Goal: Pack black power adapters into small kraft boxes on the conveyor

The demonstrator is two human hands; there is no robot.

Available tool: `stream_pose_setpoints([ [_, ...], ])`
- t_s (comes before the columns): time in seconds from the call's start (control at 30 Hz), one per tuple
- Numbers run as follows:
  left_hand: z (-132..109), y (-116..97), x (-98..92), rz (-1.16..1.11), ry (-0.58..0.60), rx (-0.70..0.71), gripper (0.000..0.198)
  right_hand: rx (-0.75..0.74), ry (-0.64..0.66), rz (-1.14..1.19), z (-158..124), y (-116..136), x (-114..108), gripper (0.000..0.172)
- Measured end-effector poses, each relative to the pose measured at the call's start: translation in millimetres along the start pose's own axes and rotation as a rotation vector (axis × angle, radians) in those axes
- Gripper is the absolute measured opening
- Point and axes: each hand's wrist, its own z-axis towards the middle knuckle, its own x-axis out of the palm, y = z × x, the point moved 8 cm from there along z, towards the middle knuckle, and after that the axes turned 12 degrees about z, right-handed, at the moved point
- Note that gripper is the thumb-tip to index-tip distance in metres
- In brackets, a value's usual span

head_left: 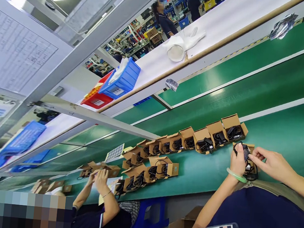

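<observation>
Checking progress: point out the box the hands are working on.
The box at the row's right end, under the left hand and right hand; the others sit untouched.

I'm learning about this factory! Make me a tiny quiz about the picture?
1. True or false: the left hand wears a green bangle.
2. What colour is the conveyor belt? A red, B green, C yellow.
3. Fill in: both hands press a black charger into a small cardboard ____.

Key: 1 true. 2 B. 3 box; the right hand is on it too. More open boxes stand in a row along the belt.
</observation>
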Motion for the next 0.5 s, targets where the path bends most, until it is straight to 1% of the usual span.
stream_pose_setpoints([
  [0.07,-4,-22,1.6,0.170,0.056,0.218,0.051,0.306,0.126,0.465,-4,-18,15,0.046],
  [0.1,-8,-31,3.8,0.242,0.091,0.311,0.052,0.418,0.160,0.661,-6,-21,23,0.050],
  [0.13,-12,-37,5.6,0.288,0.120,0.373,0.053,0.492,0.165,0.820,-7,-21,28,0.051],
  [0.2,-17,-44,7.7,0.334,0.154,0.436,0.054,0.542,0.139,1.049,-6,-18,33,0.046],
  [0.27,-18,-45,7.8,0.345,0.152,0.449,0.056,0.541,0.113,1.201,-3,-16,37,0.040],
  [0.33,-16,-42,6.8,0.324,0.125,0.427,0.059,0.534,0.082,1.286,-2,-15,42,0.036],
  [0.43,-10,-31,2.3,0.195,0.042,0.321,0.061,0.520,0.019,1.320,-8,-16,49,0.039],
  [0.5,-7,-21,4.6,0.060,0.039,0.226,0.061,0.541,-0.002,1.334,-18,-16,54,0.042],
])
